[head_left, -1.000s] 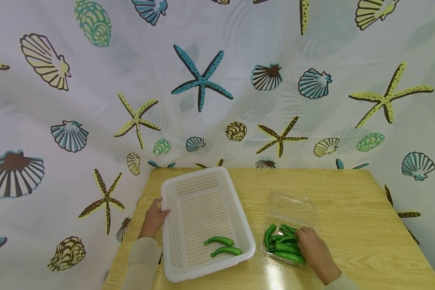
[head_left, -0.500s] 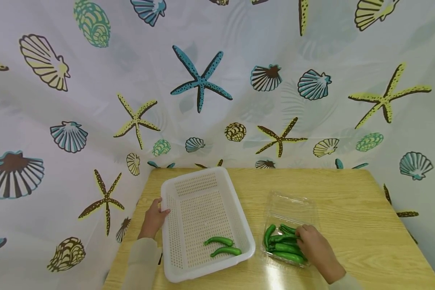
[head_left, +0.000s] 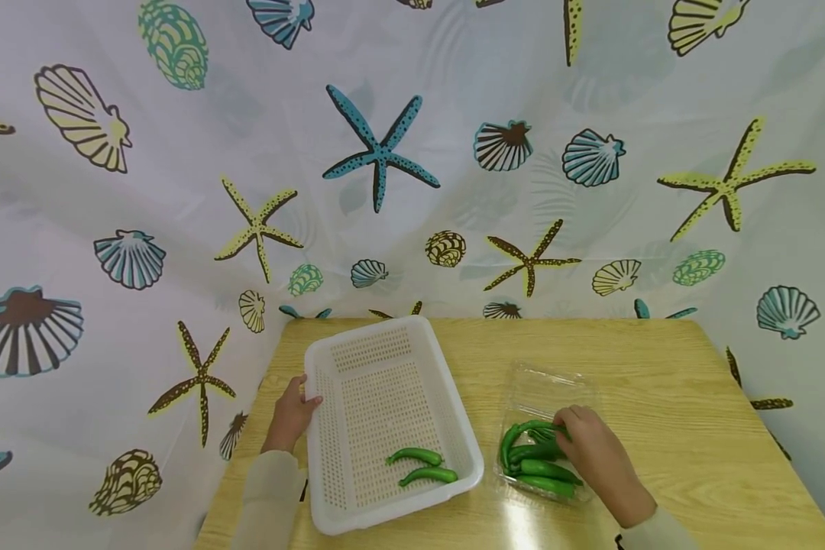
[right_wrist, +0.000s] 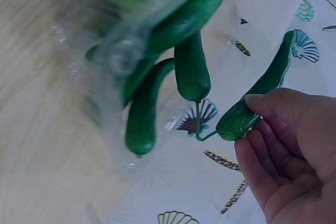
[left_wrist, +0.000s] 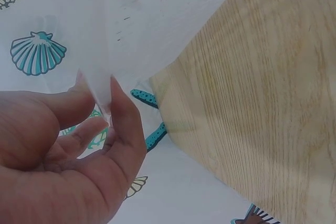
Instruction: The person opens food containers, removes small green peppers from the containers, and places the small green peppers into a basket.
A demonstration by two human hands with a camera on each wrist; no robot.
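My left hand (head_left: pixel 292 415) holds the left rim of a white perforated plastic basket (head_left: pixel 461 416). In the left wrist view, thumb and fingers pinch the thin rim (left_wrist: pixel 100 85). Two green chili peppers (head_left: pixel 415 457) lie at the near end of the basket. On the right, my right hand (head_left: pixel 594 451) pinches a green chili pepper (right_wrist: pixel 257 98) between thumb and fingers, over an open clear plastic clamshell box (head_left: pixel 546 393). Several other green peppers (head_left: pixel 550 470) lie in that box. Thin stems run between the pinched pepper and a neighbouring pepper (right_wrist: pixel 191 72); whether they are joined I cannot tell.
Both containers stand on a light wood-grain table (head_left: pixel 667 412), the basket left of the clear box, with a strip of tabletop between them. A white curtain (head_left: pixel 412 198) printed with shells and starfish hangs behind and along both sides.
My right hand has lifted slightly up and away from me, raising a pepper among the others in the box. The left hand and the basket have stayed put.
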